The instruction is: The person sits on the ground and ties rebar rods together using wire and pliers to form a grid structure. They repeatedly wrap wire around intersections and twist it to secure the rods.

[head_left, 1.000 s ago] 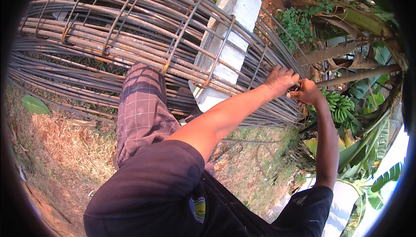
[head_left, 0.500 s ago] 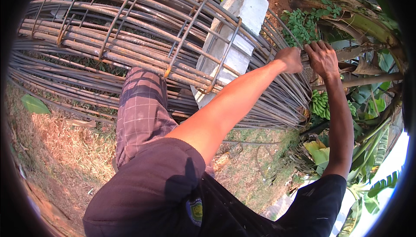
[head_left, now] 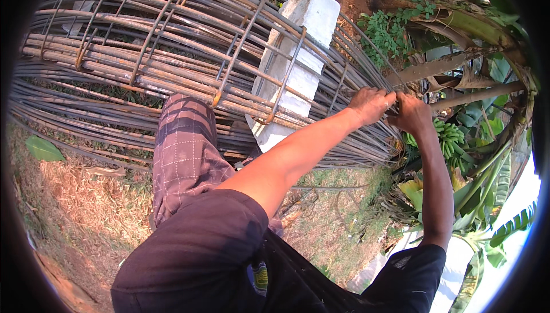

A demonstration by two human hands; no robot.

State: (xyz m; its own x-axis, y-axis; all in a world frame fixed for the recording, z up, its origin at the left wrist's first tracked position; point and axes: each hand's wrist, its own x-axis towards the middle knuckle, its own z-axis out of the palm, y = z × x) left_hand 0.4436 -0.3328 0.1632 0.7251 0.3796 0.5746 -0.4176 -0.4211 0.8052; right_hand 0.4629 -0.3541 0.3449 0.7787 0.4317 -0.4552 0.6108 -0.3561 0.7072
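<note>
Both my hands are at the right end of a long bundle of rusty steel rebar [head_left: 366, 147]. My left hand [head_left: 372, 107] is closed, its fingers curled over rod ends. Close beside it, my right hand [head_left: 413, 113] is closed too, gripping at the same spot. Just where each hand meets the steel is partly hidden by the fingers. A rebar cage [head_left: 166, 24] with square stirrups lies over the loose rods, to the left of my hands. A white concrete block [head_left: 298, 55] sits among the bars, with cage rods running across it.
Green bananas [head_left: 450, 136] hang right beside my right hand. Banana stems and leaves [head_left: 487, 78] crowd the right side. A leg in checked trousers [head_left: 186, 147] stands against the bundle. Dry grass [head_left: 94, 198] covers the ground, with a green leaf [head_left: 44, 148] on it.
Both my hands have come down and toward me along the rod ends, and the fingers of my right hand have curled in. The block and cage appear slightly further left in view.
</note>
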